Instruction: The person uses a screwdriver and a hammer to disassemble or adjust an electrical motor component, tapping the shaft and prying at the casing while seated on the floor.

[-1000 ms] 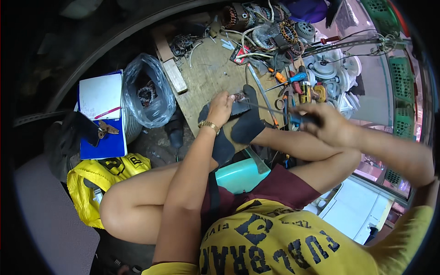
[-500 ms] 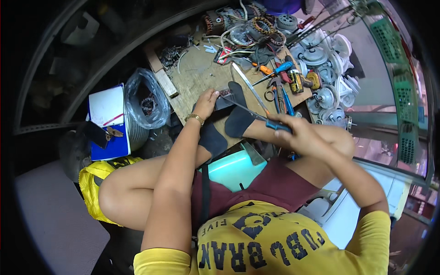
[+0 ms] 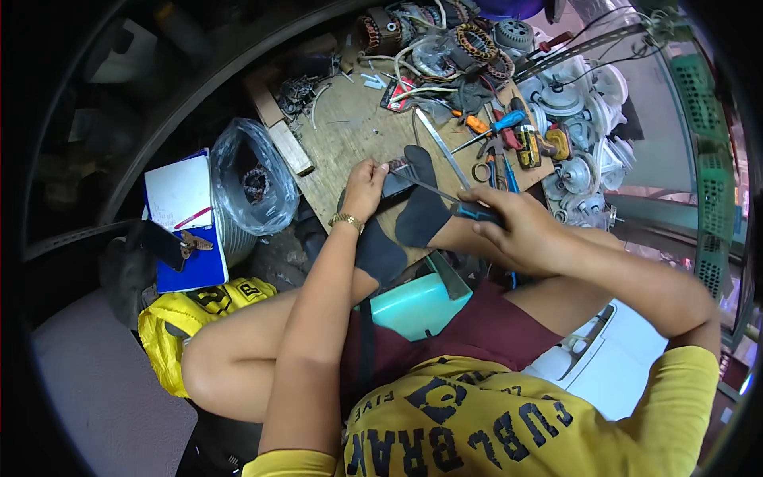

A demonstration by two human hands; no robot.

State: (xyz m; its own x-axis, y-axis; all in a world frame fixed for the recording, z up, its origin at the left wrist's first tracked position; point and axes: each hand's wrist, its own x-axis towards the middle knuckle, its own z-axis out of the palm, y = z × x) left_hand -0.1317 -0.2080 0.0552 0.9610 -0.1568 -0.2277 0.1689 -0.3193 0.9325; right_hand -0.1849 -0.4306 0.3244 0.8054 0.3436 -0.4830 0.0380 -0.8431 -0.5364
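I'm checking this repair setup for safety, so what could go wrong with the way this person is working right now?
1. The right hand points a screwdriver at the small part held by the left hand; a slip might jab those fingers.
2. The part is braced against socked feet, which a slipping tip could also hit.
3. Loose tools crowd the wooden board, so something could be knocked off.

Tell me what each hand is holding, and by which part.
Right hand holds a screwdriver by its dark handle; left hand steadies a small dark part at its edge.
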